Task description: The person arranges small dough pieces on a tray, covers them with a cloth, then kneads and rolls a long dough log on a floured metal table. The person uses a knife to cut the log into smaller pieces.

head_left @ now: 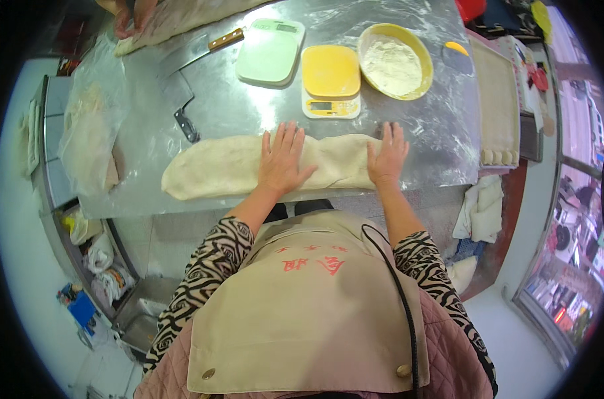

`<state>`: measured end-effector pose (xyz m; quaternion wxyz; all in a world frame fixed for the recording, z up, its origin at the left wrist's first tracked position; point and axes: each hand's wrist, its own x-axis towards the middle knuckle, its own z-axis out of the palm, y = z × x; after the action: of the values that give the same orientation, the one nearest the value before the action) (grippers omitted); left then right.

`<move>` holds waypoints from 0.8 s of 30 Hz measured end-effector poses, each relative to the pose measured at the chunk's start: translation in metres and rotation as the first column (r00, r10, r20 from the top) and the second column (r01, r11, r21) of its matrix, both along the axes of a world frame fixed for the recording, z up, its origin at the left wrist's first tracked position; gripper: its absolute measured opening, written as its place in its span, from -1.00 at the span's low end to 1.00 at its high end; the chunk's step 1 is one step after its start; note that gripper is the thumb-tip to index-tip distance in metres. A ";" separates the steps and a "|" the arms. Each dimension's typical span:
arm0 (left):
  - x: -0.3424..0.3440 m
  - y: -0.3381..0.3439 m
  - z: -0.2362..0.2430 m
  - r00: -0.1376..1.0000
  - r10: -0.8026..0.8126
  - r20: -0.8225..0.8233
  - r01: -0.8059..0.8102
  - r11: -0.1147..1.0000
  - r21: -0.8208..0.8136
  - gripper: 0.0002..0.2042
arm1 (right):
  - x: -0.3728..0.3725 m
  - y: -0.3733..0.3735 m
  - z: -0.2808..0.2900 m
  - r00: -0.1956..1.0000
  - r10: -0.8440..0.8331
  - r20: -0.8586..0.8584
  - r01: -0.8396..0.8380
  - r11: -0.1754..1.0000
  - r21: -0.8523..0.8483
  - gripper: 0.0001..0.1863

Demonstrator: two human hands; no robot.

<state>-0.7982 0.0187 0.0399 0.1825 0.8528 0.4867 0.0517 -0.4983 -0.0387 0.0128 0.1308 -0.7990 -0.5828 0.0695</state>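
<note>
A long, thick log of pale dough [212,166] lies crosswise along the near edge of the metal table. My left hand [282,158] rests flat on its middle, fingers spread and pointing away from me. At the dough's right end, my right hand [388,154] presses with its fingers stretched out. Both hands are open and grip nothing. Just beyond the dough sits a yellow kitchen scale [331,72], with a pale green scale [270,51] to its left. A yellow bowl of flour [393,63] stands to the right.
A wooden-handled cleaver [202,52] and a black-handled blade [186,126] lie left of the scales. Plastic sheeting [89,126] covers dough at the left. Another person's hands [132,18] touch a second dough strip [182,21] at the far side. A scraper [457,56] lies right, beside a tray [498,113].
</note>
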 end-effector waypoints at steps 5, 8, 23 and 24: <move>0.003 0.014 0.005 0.999 -0.017 -0.042 0.014 0.999 -0.049 -0.05 | 0.021 0.025 -0.005 0.999 0.047 0.007 -0.048 0.999 0.023 -0.13; 0.004 0.018 0.004 0.997 0.041 0.065 -0.036 0.997 -0.070 -0.10 | 0.025 0.036 0.016 0.999 0.014 -0.053 -0.020 0.994 -0.110 -0.18; -0.009 -0.009 -0.014 0.977 -0.034 0.211 0.015 0.996 0.090 -0.21 | -0.100 0.017 0.020 0.854 0.520 -0.003 -0.518 0.851 -0.090 -0.13; -0.007 -0.006 -0.012 0.972 -0.028 0.233 -0.001 0.993 0.120 -0.24 | -0.098 0.021 0.022 0.863 0.502 -0.059 -0.506 0.857 -0.099 -0.13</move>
<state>-0.8055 0.0125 0.0278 0.1878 0.8533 0.4519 0.1799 -0.5959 -0.0175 0.0352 0.0724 -0.6235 -0.7646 0.1463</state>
